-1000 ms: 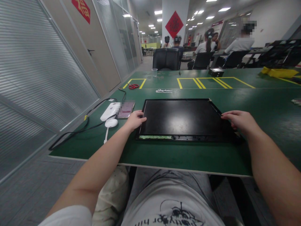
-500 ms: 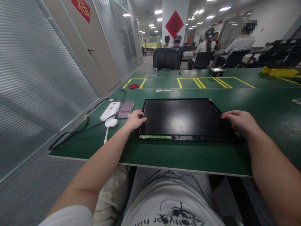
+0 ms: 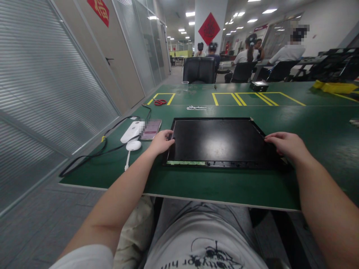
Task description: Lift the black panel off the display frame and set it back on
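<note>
A black flat screen panel lies face up on the green table in front of me, with a strip of green circuit board showing along its near left edge. My left hand grips the panel's left edge, fingers curled over it. My right hand rests on the panel's right edge, fingers bent down over the rim.
Left of the panel lie a phone, a white device and a white puck with a black cable. Farther back are red scissors, a plastic cup, small metal parts, a black box and seated people.
</note>
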Tool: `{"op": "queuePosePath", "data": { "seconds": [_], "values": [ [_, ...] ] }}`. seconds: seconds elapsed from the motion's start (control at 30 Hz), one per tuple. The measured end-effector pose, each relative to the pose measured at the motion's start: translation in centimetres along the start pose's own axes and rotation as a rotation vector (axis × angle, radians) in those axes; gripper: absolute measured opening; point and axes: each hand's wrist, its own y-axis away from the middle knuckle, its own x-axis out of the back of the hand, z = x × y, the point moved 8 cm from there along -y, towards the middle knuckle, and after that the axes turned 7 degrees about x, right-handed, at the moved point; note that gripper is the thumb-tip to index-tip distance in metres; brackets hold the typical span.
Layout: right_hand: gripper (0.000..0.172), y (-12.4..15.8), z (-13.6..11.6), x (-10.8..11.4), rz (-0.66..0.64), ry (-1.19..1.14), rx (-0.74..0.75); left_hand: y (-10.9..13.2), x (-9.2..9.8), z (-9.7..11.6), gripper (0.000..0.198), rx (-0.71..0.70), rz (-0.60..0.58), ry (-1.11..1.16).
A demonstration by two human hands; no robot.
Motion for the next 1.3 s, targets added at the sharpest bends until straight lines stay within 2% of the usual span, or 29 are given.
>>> {"op": "queuePosePath", "data": {
  "seconds": [0.23,0.4,0.6,0.97,1.3],
  "values": [
    [0.035,0.5,-0.1,0.2,0.019,-0.044,-0.062,-0.1,0.8,1.1,0.044,-0.112,0.049,-0.453],
    [0.034,0.5,-0.1,0.3,0.021,-0.043,-0.057,-0.1,0.1,1.3,0.036,-0.204,0.019,-0.572],
    [0.033,0.6,-0.2,0.3,0.028,-0.043,-0.072,-0.1,-1.0,1.0,0.044,-0.224,-0.056,-0.702],
    [0.036,0.5,-0.1,0.5,0.021,-0.025,-0.068,-0.2,-1.4,0.6,0.052,-0.217,-0.071,-0.734],
    [0.032,1.0,-0.7,0.8,0.046,-0.051,-0.104,-0.1,-1.4,0.6,0.051,-0.225,-0.08,-0.737]
  ]
}}
